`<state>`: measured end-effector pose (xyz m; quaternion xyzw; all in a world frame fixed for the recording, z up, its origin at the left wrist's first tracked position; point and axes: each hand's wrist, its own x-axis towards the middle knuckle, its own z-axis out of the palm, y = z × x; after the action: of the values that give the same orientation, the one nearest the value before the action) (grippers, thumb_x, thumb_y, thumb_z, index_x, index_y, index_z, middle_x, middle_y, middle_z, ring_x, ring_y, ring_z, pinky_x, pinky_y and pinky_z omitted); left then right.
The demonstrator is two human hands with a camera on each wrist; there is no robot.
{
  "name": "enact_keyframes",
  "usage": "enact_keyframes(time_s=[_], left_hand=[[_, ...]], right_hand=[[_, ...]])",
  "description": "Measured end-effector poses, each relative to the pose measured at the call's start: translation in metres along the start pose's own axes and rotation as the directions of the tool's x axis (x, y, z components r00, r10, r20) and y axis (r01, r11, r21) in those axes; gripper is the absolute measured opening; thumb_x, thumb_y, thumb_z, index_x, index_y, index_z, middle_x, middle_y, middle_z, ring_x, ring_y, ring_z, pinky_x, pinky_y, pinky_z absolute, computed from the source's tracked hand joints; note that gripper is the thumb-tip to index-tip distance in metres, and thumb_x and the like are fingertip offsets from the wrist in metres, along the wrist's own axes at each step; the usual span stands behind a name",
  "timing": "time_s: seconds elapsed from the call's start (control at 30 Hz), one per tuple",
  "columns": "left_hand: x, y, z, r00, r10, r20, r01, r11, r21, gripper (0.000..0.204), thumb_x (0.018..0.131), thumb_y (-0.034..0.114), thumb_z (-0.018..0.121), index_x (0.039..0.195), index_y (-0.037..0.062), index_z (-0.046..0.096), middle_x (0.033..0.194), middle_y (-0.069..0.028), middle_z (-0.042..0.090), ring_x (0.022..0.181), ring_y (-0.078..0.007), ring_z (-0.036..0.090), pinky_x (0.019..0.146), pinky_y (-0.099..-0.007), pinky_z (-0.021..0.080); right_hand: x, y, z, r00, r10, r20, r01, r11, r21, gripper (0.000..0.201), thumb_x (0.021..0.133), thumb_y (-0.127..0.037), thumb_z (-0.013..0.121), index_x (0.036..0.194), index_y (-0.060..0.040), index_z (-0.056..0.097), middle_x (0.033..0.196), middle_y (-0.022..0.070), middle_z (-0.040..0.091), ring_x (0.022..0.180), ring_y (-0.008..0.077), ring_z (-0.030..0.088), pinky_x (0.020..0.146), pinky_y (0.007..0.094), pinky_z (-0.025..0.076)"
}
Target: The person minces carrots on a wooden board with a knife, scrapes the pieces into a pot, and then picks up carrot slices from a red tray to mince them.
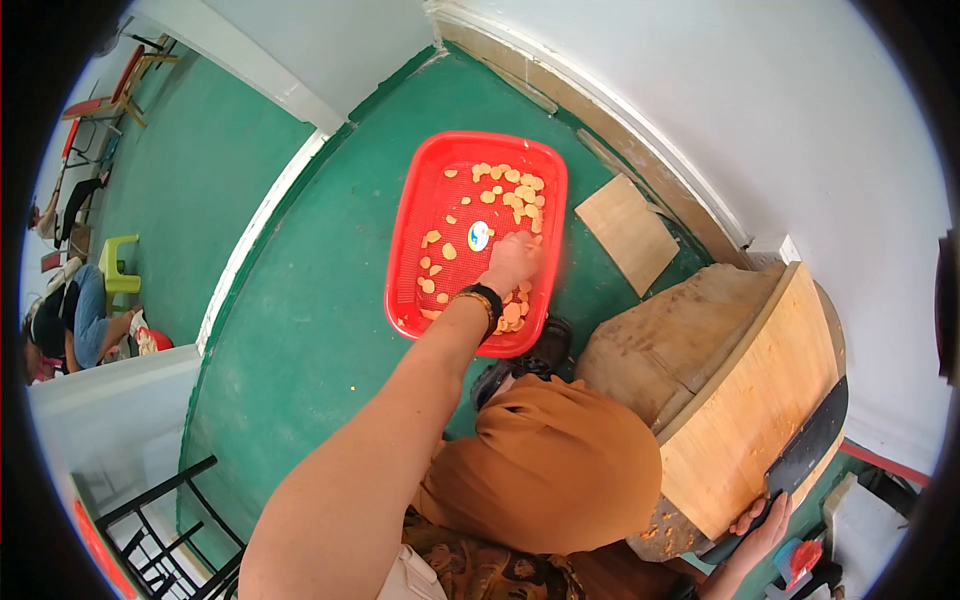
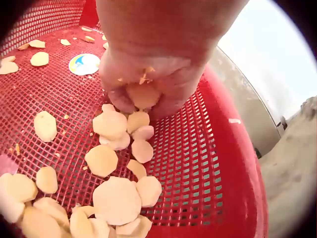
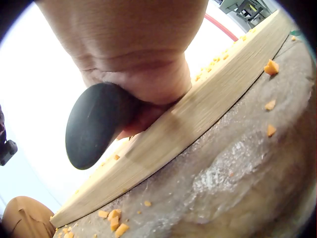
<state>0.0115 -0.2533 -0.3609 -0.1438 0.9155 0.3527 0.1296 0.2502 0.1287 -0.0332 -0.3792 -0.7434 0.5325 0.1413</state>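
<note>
My left hand reaches down into a red plastic basket near its right side. In the left wrist view its fingers curl down around a pale orange vegetable slice, partly hidden by the palm. More round vegetable slices lie loose on the mesh bottom beneath and beside it. My right hand grips the black handle of a broad, dark-bladed kitchen knife. The blade rests flat along the far edge of a wooden cutting board.
The board lies on a wide stump-like block with orange crumbs on it. A plywood square leans near the wall. My knee is between basket and board. Across the green floor, a person sits near a yellow-green stool.
</note>
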Motion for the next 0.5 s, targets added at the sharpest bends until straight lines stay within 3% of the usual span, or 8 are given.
enact_keyframes(time_s=[0.1,0.13,0.23,0.27,0.37,0.4,0.5], left_hand=[[-0.002,-0.004,-0.006,0.997,-0.045,0.058,0.059,0.959,-0.276,0.033,0.085,0.036,0.062,0.085,0.0034,0.063,0.095,-0.0218,0.064,0.085,-0.0322,0.064,0.074,-0.0378,0.052],[0.002,-0.007,-0.006,0.998,-0.044,0.045,0.053,0.975,-0.217,0.028,0.080,0.029,0.072,0.087,0.0031,0.061,0.089,-0.0158,0.066,0.076,-0.0268,0.064,0.069,-0.0333,0.052],[0.003,-0.016,-0.014,0.988,-0.094,0.126,0.135,0.918,-0.372,0.030,0.076,0.021,0.075,0.094,0.0028,0.059,0.088,-0.0103,0.067,0.074,-0.0213,0.064,0.068,-0.0313,0.053],[0.007,-0.017,-0.020,0.964,-0.159,0.212,0.237,0.878,-0.417,0.035,0.071,0.011,0.076,0.099,0.0030,0.057,0.088,-0.0057,0.065,0.076,-0.0161,0.063,0.064,-0.0294,0.052],[0.001,-0.008,-0.052,0.931,-0.204,0.303,0.350,0.736,-0.579,0.035,0.071,0.006,0.073,0.101,0.0038,0.057,0.088,-0.0051,0.064,0.079,-0.0153,0.062,0.062,-0.0295,0.051],[0.001,-0.007,-0.058,0.951,-0.171,0.258,0.305,0.657,-0.689,0.035,0.070,0.005,0.072,0.102,0.0055,0.057,0.085,-0.0037,0.063,0.072,-0.0144,0.061,0.055,-0.0287,0.050],[0.014,0.012,-0.084,0.980,-0.083,0.180,0.186,0.707,-0.683,0.034,0.071,0.006,0.071,0.103,0.0069,0.057,0.082,-0.0034,0.063,0.065,-0.0138,0.060,0.050,-0.0275,0.048]], right_hand=[[0.000,0.000,0.002,1.000,0.004,-0.004,-0.004,1.000,0.031,0.022,0.099,-0.029,0.043,0.094,-0.0080,0.046,0.061,0.0012,0.044,0.036,0.0082,0.034,0.032,0.0222,0.032],[0.001,0.001,0.001,1.000,-0.001,-0.002,0.001,0.999,0.044,0.022,0.099,-0.029,0.042,0.093,-0.0079,0.046,0.060,0.0012,0.044,0.035,0.0086,0.034,0.031,0.0226,0.032],[-0.001,-0.002,0.004,1.000,-0.007,0.031,0.005,0.998,0.061,0.021,0.100,-0.027,0.043,0.092,-0.0080,0.046,0.060,0.0013,0.044,0.035,0.0084,0.035,0.031,0.0224,0.032],[-0.002,-0.005,0.006,1.000,0.014,0.013,-0.015,0.996,0.089,0.019,0.100,-0.026,0.044,0.092,-0.0082,0.047,0.060,0.0013,0.045,0.035,0.0084,0.036,0.031,0.0223,0.033],[0.001,0.001,0.002,0.999,0.002,0.041,-0.007,0.992,0.125,0.018,0.100,-0.025,0.044,0.093,-0.0083,0.047,0.061,0.0011,0.046,0.035,0.0084,0.037,0.031,0.0220,0.033],[0.002,0.001,0.000,0.998,0.004,0.064,-0.013,0.990,0.137,0.017,0.100,-0.024,0.044,0.095,-0.0083,0.048,0.061,0.0008,0.046,0.035,0.0087,0.039,0.031,0.0223,0.034],[0.001,0.000,0.001,0.996,0.024,0.080,-0.038,0.983,0.180,0.016,0.100,-0.024,0.044,0.097,-0.0086,0.049,0.061,0.0006,0.046,0.036,0.0088,0.039,0.032,0.0228,0.034]])
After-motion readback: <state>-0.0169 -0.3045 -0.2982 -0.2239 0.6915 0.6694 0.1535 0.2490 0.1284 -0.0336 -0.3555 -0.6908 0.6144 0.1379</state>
